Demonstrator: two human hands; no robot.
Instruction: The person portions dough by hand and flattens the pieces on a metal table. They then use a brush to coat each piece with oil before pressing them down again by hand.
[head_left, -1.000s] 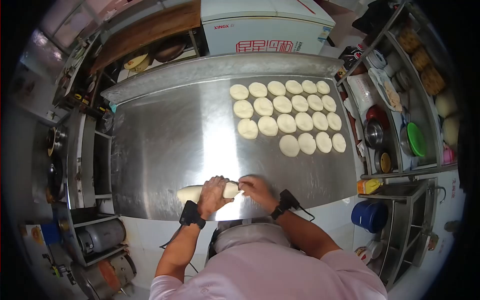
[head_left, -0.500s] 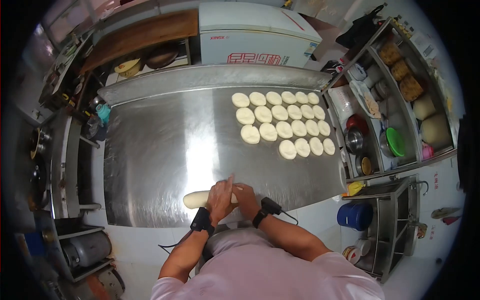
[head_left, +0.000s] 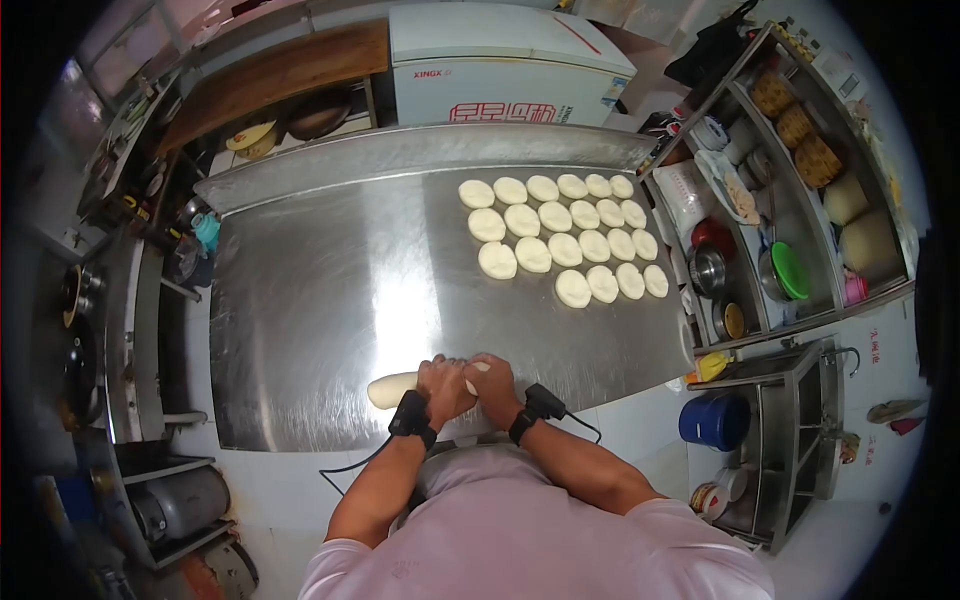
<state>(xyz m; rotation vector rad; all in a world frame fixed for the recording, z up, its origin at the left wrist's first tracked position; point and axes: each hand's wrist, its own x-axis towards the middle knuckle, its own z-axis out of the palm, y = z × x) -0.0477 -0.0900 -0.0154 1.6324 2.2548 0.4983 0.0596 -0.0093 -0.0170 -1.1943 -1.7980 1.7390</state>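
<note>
A pale log of dough [head_left: 392,388] lies near the front edge of the steel table [head_left: 330,290]. My left hand [head_left: 443,386] is closed around the log's right part. My right hand [head_left: 493,384] sits right beside it, fingers pinched on the log's right end, which is mostly hidden under both hands. Several flattened dough rounds [head_left: 565,248] lie in rows at the far right of the table. Both wrists wear black bands with cables.
A white chest freezer [head_left: 500,60] stands behind the table. Shelves on the right hold bowls, a green lid [head_left: 789,270] and baskets. A blue bucket [head_left: 715,420] sits on the floor at the right. Stove burners [head_left: 75,290] line the left side.
My two hands have drawn closer together on the right end of the dough log; the right hand now presses against the left. The camera view shifted slightly.
</note>
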